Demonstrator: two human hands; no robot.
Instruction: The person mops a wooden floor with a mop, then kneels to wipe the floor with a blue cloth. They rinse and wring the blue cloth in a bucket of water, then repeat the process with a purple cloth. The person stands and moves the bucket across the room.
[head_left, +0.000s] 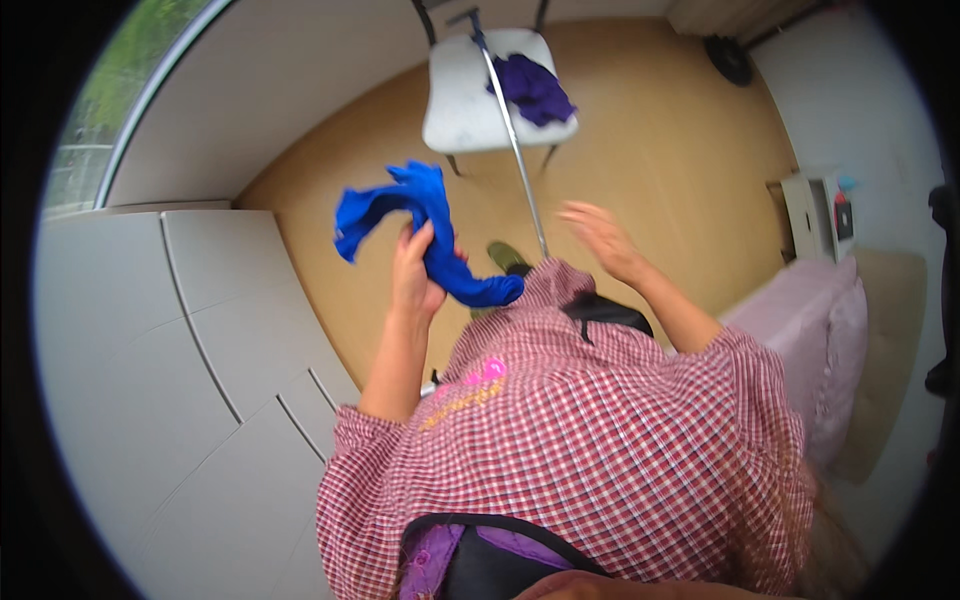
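Note:
A bunched blue cloth (442, 247) is gripped in my left hand (415, 274), with one end flopping to the left and a rolled end hanging towards my shirt. My right hand (604, 240) is raised with nothing in it, its fingers stretched out and slightly blurred. Between the hands runs a long metal pole (510, 124) with a dark blue T-shaped head. Its upper part crosses the seat of a white chair (459, 94), and its lower end disappears behind my checked shirt. On that seat lies a crumpled purple cloth (534, 90), apart from both hands.
Grey-white cabinets (112, 315) line the left side below a window (112, 97). To the right is a bed with a pink cover (795, 330), and beyond it a white nightstand (814, 214) holding small items. A round black object (727, 60) rests by the far right corner.

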